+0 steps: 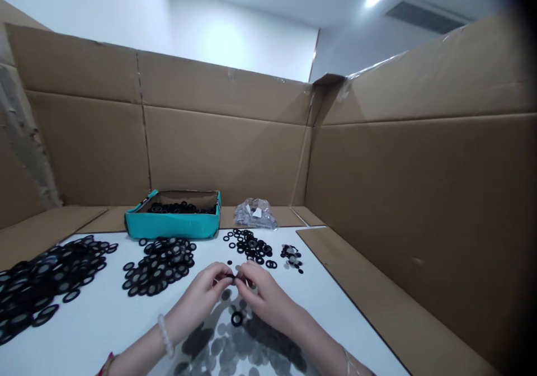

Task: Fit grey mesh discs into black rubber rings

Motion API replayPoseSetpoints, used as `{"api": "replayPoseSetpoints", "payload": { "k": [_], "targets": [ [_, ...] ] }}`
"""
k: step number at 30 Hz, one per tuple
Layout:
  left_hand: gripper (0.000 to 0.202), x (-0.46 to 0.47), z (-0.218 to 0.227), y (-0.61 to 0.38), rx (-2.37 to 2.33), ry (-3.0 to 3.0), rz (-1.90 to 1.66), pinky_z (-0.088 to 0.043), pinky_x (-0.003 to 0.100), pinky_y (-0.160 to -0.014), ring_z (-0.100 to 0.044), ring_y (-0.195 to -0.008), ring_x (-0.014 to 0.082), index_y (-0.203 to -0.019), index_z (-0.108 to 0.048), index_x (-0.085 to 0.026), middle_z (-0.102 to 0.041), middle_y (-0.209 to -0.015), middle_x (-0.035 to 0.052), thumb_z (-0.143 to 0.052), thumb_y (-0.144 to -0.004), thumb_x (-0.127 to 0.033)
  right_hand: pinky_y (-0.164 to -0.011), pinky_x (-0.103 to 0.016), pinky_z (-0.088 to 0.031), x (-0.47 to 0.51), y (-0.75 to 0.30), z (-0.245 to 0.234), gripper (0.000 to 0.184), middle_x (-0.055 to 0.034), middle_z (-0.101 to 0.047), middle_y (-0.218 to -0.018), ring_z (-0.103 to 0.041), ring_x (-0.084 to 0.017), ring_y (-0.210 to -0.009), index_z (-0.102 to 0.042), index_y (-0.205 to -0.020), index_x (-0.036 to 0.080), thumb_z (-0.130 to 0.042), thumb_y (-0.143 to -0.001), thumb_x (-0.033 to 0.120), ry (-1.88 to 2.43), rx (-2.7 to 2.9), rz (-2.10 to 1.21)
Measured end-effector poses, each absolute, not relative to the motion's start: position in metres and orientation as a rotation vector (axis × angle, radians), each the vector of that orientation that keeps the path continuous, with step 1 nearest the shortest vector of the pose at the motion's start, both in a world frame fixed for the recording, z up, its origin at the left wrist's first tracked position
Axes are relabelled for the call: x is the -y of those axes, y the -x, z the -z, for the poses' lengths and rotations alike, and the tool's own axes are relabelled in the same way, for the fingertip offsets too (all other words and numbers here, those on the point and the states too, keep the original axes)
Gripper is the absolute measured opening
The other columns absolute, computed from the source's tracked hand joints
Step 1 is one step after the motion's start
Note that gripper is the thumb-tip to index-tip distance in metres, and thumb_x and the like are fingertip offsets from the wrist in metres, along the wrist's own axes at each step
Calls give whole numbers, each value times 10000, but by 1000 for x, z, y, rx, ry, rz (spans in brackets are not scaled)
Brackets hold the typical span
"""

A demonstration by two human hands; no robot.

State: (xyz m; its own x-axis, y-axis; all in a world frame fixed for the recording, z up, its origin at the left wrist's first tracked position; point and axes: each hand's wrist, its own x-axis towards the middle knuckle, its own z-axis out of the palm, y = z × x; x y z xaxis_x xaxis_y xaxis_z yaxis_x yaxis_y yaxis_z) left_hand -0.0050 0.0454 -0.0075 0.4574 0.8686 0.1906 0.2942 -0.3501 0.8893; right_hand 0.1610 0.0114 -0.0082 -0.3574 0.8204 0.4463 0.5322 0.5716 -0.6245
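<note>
My left hand [208,285] and my right hand [263,291] meet fingertip to fingertip over the white table top. Between them they pinch a small black ring [231,276], seen almost edge-on and partly covered by the fingers. Just below my hands a single black ring [237,318] lies on the table. Many thin grey see-through discs [229,349] are spread under my wrists and towards the near edge. A tiny black piece [229,262] rests just beyond my fingertips.
Heaps of black rings lie at the far left [54,275] and left of centre [161,267]. Smaller groups sit behind my hands [251,244] and to the right [291,254]. A teal box [172,226] holding rings and a clear plastic bag [255,215] stand before cardboard walls [226,152].
</note>
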Motion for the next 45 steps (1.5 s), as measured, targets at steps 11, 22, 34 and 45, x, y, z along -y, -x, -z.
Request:
{"api": "replayPoseSetpoints", "payload": {
  "k": [11,22,34,45],
  "targets": [
    [312,-55,23,-3,-843,-1439,-777,-344,244,-572,-421,-545,118,-600,-519,-163,-446,-562,-39,-615,-609,-461,-588,-206,-315,-18,-156,21,158,35,-437,-680,-410,-106,-644,-425,-687,180,-458,-840,161,1108,1898,-627],
    [116,-56,22,10,-838,-1988,-815,-415,283,-769,-514,-877,208,-789,-568,-203,-561,-892,44,-495,-780,-293,-578,-190,-323,-21,-160,25,115,41,-494,-673,-447,-109,-645,-508,-685,165,-580,-772,185,1173,1882,-800],
    [184,-46,20,7,-963,-1763,-939,-427,290,-745,-529,-853,210,-736,-591,-165,-553,-864,52,-518,-771,-330,-594,-212,-309,-15,-155,21,170,38,-440,-655,-400,-116,-636,-435,-693,178,-500,-835,246,1099,1795,-851],
    [117,-40,14,15,-929,-2046,-950,-354,327,-901,-474,-985,212,-772,-604,-192,-499,-957,60,-498,-788,-238,-603,-211,-323,-17,-158,22,194,28,-492,-663,-457,-122,-651,-467,-644,169,-543,-816,214,1110,1909,-774]
  ]
}}
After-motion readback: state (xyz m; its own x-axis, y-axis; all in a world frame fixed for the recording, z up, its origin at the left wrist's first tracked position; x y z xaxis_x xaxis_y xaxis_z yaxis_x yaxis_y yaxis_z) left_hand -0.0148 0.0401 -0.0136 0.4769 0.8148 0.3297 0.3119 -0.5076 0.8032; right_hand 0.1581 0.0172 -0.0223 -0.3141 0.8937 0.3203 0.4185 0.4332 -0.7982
